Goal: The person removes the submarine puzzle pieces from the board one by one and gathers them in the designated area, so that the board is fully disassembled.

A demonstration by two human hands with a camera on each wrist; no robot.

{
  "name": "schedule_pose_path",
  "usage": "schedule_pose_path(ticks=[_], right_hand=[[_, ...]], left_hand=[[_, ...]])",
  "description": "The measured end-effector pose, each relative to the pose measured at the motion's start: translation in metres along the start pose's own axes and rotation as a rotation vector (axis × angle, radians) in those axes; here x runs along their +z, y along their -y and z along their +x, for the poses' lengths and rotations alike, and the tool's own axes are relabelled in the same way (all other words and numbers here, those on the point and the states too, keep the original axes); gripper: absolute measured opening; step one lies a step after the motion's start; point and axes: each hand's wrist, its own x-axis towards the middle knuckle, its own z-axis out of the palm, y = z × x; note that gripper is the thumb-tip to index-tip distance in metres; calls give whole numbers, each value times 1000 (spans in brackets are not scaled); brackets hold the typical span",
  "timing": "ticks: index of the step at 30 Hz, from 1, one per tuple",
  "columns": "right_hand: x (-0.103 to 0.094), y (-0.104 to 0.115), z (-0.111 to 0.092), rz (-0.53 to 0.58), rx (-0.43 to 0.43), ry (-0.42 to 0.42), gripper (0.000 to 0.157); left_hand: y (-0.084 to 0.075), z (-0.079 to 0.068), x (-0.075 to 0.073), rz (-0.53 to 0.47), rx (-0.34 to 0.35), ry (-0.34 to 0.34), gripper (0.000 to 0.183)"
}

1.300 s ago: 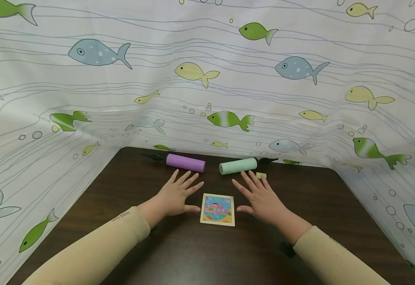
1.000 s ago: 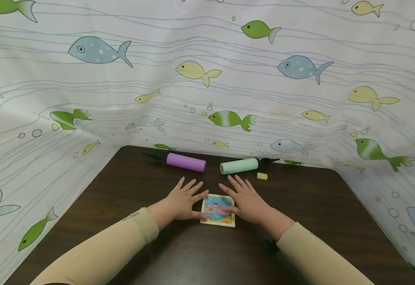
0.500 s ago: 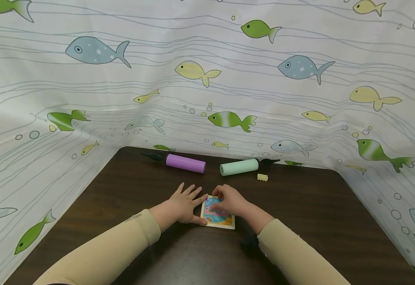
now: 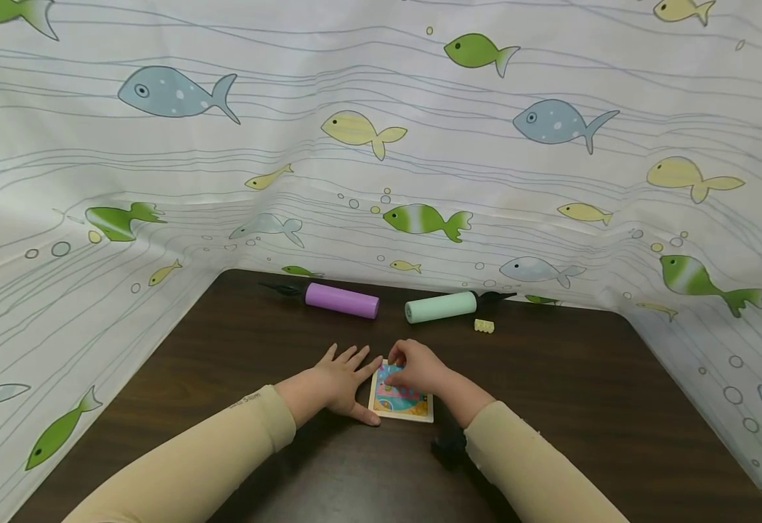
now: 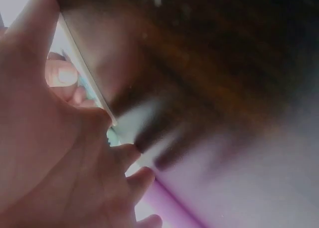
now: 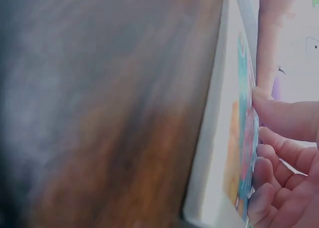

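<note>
A square wooden jigsaw puzzle (image 4: 407, 407) with a pink submarine picture and a pale frame lies on the table. My left hand (image 4: 338, 383) is spread flat beside it, index finger and thumb at its left edge. Over the puzzle's upper left part, my right hand (image 4: 423, 369) has its thumb and fingers bent down, with a gap between thumb and fingertips. In the right wrist view the thumb (image 6: 284, 117) and fingertips touch the picture's surface. I cannot tell whether they pinch a piece.
Behind the hands lie a purple hand pump (image 4: 341, 300) and a mint green one (image 4: 442, 307), both with black nozzles. A small pale yellow block (image 4: 484, 326) sits near the green pump. Fish-patterned cloth (image 4: 276, 145) encloses the dark wooden table (image 4: 570, 392).
Both hands came in over the table toward the puzzle. The left stopped along its left edge, fingers spread. The right moved left over the picture, and its fingers bent down onto it.
</note>
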Motion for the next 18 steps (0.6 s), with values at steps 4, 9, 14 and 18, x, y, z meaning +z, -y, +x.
schedule_pose_path(ticks=[4,9,14,18], right_hand=[[0,2,2,-4,19,2,31],[2,2,3,-9,31,2,30],[3,2,3,-11,22,2,26],[3,5,1,-20,7,-3,27]], left_hand=[[1,2,0,-11,-2,13,110],[1,3,1,-45,-8,28,111],[2,3,2,-81,-6,27,109],[1,3,1,-99,-1,26,99]])
